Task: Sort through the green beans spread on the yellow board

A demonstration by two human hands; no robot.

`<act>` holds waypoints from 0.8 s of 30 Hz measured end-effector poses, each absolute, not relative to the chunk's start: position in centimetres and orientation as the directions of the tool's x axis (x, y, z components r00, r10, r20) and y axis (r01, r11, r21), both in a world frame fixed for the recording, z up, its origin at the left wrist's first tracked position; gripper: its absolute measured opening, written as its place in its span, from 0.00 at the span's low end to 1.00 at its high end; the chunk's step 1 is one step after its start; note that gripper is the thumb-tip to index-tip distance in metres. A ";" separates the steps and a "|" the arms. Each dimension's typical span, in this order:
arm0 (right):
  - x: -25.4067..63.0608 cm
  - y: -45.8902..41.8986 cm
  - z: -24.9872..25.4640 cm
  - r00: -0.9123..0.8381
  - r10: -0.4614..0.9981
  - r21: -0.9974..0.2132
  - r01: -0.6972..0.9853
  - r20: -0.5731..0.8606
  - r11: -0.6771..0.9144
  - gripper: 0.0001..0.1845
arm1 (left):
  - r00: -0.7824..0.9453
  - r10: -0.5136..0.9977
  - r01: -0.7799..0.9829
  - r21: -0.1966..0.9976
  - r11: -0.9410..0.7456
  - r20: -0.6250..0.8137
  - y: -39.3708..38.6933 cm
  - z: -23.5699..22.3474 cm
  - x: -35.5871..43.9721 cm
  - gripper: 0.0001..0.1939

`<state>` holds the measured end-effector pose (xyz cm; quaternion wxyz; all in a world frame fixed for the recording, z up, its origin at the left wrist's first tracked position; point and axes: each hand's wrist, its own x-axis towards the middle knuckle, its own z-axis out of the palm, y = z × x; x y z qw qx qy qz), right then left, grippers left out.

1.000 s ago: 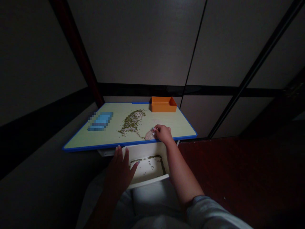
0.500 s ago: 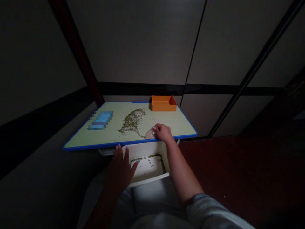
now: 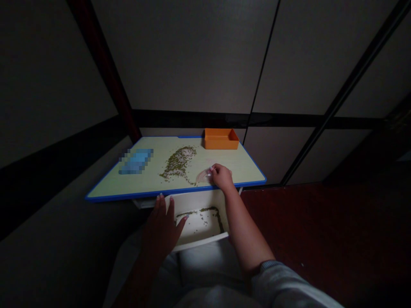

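My right hand (image 3: pixel 222 176) is closed in a pinch on a clear, half-round protractor (image 3: pixel 203 176) with pinkish markings, low over the near edge of the table. Part of the protractor is hidden behind the fingers. To its left, small green mung beans (image 3: pixel 178 162) lie spread over the pale green tabletop (image 3: pixel 247 171). My left hand (image 3: pixel 163 226) rests at the left side of a cream drawer (image 3: pixel 201 236) under the table edge, fingers stretched apart and thumb over the inside. More beans line the drawer's far and right sides, with several scattered on its bottom.
At the back right of the tabletop stands an orange open box (image 3: pixel 221 142). A blurred light-blue object (image 3: pixel 136 161) lies on the left side. Blue trim (image 3: pixel 122 196) borders the table. Behind it rise grey panels (image 3: pixel 192 64), and a dark red floor (image 3: pixel 305 226) is at right.
My right hand has shifted slightly away from me, and the protractor has moved with it, a little off the near edge. My left hand and the beans look unchanged.
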<state>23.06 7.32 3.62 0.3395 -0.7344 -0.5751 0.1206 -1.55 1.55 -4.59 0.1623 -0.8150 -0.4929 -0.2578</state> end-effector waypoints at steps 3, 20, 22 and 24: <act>23.0 7.3 3.6 0.269 0.937 -0.622 0.779 0.224 -0.075 0.11 | 0.392 0.713 0.879 -0.007 -0.477 0.582 1.5 -4.5 -1.5 0.38; 23.0 7.3 3.5 0.178 0.958 -0.602 0.799 0.224 -0.008 0.12 | 0.393 0.714 0.874 0.004 -0.485 0.579 1.6 -4.6 -1.5 0.38; 22.9 7.3 3.6 0.204 0.953 -0.604 0.797 0.226 -0.028 0.12 | 0.383 0.718 0.877 0.016 -0.481 0.580 1.6 -4.6 -1.5 0.37; 22.9 7.2 3.7 0.206 0.952 -0.599 0.800 0.224 -0.032 0.11 | 0.375 0.724 0.876 0.033 -0.481 0.579 1.5 -4.6 -1.5 0.36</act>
